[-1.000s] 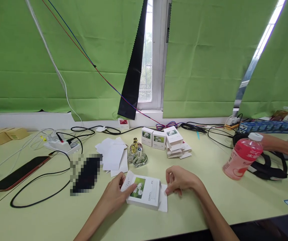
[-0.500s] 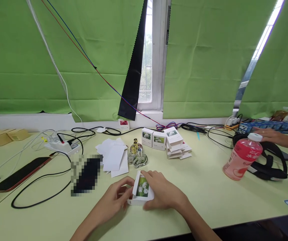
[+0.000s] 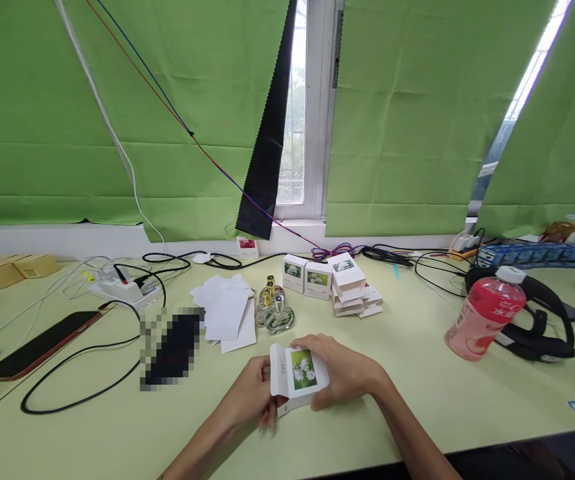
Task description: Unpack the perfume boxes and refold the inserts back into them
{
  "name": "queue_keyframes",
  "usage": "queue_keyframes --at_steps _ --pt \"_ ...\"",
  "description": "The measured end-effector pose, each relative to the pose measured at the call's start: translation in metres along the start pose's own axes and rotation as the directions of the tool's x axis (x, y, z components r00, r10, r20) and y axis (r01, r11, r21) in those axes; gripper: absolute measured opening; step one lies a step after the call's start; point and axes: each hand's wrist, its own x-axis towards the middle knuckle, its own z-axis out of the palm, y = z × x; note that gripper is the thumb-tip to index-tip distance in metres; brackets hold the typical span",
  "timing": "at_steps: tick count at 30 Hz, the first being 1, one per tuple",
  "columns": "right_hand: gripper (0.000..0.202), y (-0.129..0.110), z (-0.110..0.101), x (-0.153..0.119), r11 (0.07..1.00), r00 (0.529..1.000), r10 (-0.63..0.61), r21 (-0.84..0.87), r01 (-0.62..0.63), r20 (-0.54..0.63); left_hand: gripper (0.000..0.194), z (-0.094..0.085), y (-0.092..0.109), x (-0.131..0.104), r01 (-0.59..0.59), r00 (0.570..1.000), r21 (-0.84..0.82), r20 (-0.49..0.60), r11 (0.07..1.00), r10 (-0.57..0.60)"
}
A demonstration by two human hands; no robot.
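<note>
A small white box (image 3: 304,371) with a green panel of white flowers lies at the near middle of the table, its left flap raised. My right hand (image 3: 340,370) wraps round the box's right side, thumb at the near edge and fingers at the far edge. At the open left end is my left hand (image 3: 252,395), its fingers bent against the flap and partly hidden by it. Beyond the box stand several glass bottles (image 3: 280,317) with gold and silver caps. White paper sheets (image 3: 227,310) are spread left of the bottles.
Upright flower boxes (image 3: 317,279) and a pile of flattened ones (image 3: 357,303) sit behind. To the right are a pink drink bottle (image 3: 485,313) and a black headset (image 3: 542,347). On the left lie a phone (image 3: 42,345), cables and a power strip (image 3: 125,291).
The box has shifted right and turned, with its flap opened wider to the left. Both my hands moved right with it. Another person's hand at the far right has gone from view.
</note>
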Motion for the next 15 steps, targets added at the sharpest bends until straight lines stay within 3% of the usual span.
queue_keyframes --at_steps 3,6,10,15 --pt "0.094 0.0036 -0.0003 -0.0005 1.000 1.000 -0.005 0.017 0.005 0.003 0.037 -0.0002 0.0039 -0.0032 -0.003 1.000 0.040 0.000 0.999 0.003" --pt "0.097 0.0054 -0.0012 -0.0015 0.999 1.000 -0.002 0.036 0.002 0.017 0.031 -0.0005 0.0050 -0.0051 -0.078 0.992 0.122 -0.089 0.989 0.090" --pt "0.095 0.0046 -0.0027 -0.0031 0.999 1.000 0.003 0.038 -0.004 0.027 0.018 0.0025 0.0045 -0.0047 -0.225 0.934 0.221 -0.227 0.949 0.275" --pt "0.095 0.0047 -0.0020 -0.0045 0.999 1.000 0.004 0.043 -0.005 0.016 0.015 0.0087 0.0039 -0.0096 -0.263 0.889 0.312 -0.289 0.913 0.355"
